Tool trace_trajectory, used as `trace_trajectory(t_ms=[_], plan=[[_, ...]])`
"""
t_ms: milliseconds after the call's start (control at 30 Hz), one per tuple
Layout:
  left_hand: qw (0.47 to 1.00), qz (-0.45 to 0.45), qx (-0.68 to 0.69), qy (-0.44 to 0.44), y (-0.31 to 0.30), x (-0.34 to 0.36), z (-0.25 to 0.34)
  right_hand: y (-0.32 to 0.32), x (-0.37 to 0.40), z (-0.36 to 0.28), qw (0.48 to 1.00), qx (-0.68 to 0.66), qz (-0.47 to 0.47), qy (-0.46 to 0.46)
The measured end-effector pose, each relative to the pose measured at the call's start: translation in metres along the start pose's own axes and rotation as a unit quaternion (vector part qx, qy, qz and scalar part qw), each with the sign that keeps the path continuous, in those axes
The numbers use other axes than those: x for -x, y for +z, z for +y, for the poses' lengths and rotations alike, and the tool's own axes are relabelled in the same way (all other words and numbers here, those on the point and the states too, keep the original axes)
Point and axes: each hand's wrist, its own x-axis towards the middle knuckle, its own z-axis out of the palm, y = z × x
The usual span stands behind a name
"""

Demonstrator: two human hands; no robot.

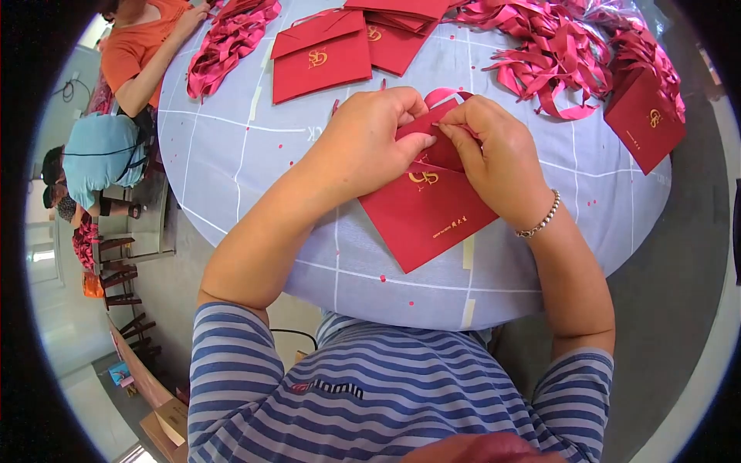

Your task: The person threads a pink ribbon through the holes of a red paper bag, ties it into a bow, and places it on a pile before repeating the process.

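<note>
A red paper gift bag (432,224) with gold lettering lies flat at a slant on the table in front of me, its top section folded up between my hands. My left hand (382,135) grips the left side of that top section, thumb pressed on the paper. With thumb and forefinger pinched, my right hand (494,150) holds the bag near its top edge. A loop of pink-red ribbon (441,94) shows just beyond the fingers. The ribbon's ends, and exactly what lies under the right fingertips, are hidden.
Finished-looking red bags (320,69) lie stacked at the far side. Heaps of ribbon (552,54) sit at the far right and another ribbon pile (231,46) at far left. One bag (647,119) overhangs the right edge. People sit on the left.
</note>
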Motion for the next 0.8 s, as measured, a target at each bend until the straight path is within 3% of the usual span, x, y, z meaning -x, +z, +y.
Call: trace_trajectory(t_ms=[100,167,233,367,500,667,733,800], plan=[[1.000,0.003,-0.024,0.006,0.001,0.000,0.002,0.000,0.002,-0.002,1.000,0.020,0.001,-0.005],[0.999,0.004,-0.053,0.008,0.002,0.000,0.003,0.003,0.003,-0.003,0.991,0.123,-0.007,-0.061],[0.994,0.025,-0.095,0.049,0.004,0.000,0.001,0.007,0.002,-0.011,0.983,0.166,-0.007,-0.079],[0.994,0.032,-0.092,0.042,0.003,0.000,0.004,0.010,0.002,-0.022,0.964,0.248,-0.016,-0.099],[0.992,0.030,-0.115,0.049,0.002,0.001,0.008,0.011,0.002,-0.023,0.968,0.235,-0.002,-0.085],[0.995,0.008,-0.081,0.059,0.003,0.002,0.003,0.004,0.003,-0.015,0.996,0.064,-0.044,0.052],[0.985,0.006,-0.134,0.105,0.004,0.002,0.002,0.010,0.007,-0.013,0.996,0.085,-0.022,0.024],[0.988,0.000,-0.126,0.090,0.003,0.000,0.005,0.015,0.009,-0.013,0.994,0.106,0.001,-0.002]])
